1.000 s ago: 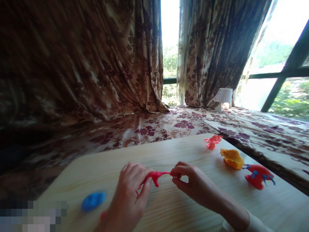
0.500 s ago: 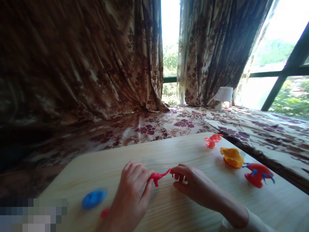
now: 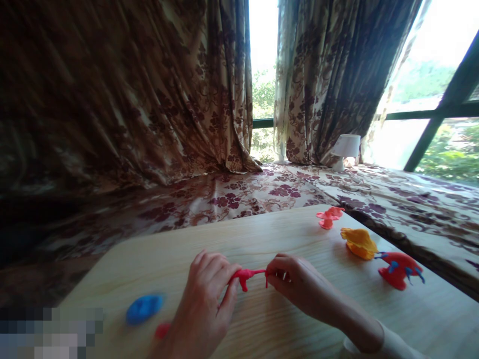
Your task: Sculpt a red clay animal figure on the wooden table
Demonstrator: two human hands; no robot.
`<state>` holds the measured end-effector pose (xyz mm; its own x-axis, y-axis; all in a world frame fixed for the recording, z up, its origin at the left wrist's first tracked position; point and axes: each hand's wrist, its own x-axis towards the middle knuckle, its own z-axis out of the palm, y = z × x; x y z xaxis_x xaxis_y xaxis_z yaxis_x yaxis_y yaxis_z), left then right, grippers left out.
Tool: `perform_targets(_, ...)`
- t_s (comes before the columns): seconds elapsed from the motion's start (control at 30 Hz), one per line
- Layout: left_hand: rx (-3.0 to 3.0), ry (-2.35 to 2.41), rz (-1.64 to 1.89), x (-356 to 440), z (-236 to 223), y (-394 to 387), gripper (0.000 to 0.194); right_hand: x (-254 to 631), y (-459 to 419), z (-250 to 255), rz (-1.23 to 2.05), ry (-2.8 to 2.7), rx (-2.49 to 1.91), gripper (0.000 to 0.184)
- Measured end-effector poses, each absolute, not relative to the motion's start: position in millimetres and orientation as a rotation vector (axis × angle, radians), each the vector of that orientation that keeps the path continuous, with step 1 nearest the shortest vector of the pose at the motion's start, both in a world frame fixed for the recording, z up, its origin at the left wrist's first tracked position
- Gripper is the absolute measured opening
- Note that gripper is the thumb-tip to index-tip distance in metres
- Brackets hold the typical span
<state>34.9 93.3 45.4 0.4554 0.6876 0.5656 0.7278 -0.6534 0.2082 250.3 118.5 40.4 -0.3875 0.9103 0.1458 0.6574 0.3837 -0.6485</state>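
Note:
Between my two hands is a piece of red modelling clay [image 3: 245,275], thick at its left end and drawn out into a thin strand on the right. My left hand [image 3: 209,294] pinches the thick end between thumb and fingers. The tip of the thin strand is pinched by my right hand [image 3: 295,279], and a short bit hangs down beside its fingertips. Left of my left hand lies a blue clay disc [image 3: 144,308], with a small red lump [image 3: 162,330] partly hidden by my wrist.
Along the right side of the wooden table [image 3: 157,249] stand a pink clay figure [image 3: 329,218], a yellow one [image 3: 359,243] and a red one with blue strips [image 3: 400,270]. Beyond the table are flowered cloth [image 3: 284,192], a white lamp [image 3: 346,146] and curtains [image 3: 209,99].
The thin red strand has gone from slanting upward to nearly level. My right hand has dipped slightly and its fingers have closed more. My left hand has hardly moved.

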Motion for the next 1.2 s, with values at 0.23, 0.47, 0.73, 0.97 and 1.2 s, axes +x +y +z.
perform_targets(0.23, -2.634, -1.336, -0.869, 34, 41, 93, 0.017, 246, 119, 40, 0.765, -2.137, -1.402, 0.021)
perform_targets(0.47, -2.694, -1.430, -0.744, 36, 40, 94, 0.016, 249, 118, 41, 0.740, -2.219, -1.457, 0.026)
perform_targets(0.73, -2.721, -1.473, -0.663, 36, 40, 95, 0.015, 249, 120, 37, 0.560, -2.206, -1.519, 0.031)
perform_targets(0.97, -2.722, -1.524, -0.619, 39, 39, 94, 0.017, 250, 121, 36, 0.472, -2.161, -1.534, 0.029)
perform_targets(1.2, -2.543, -1.629, -0.967, 10, 47, 103, 0.026, 232, 119, 43, 0.581, -2.172, -1.123, 0.019)
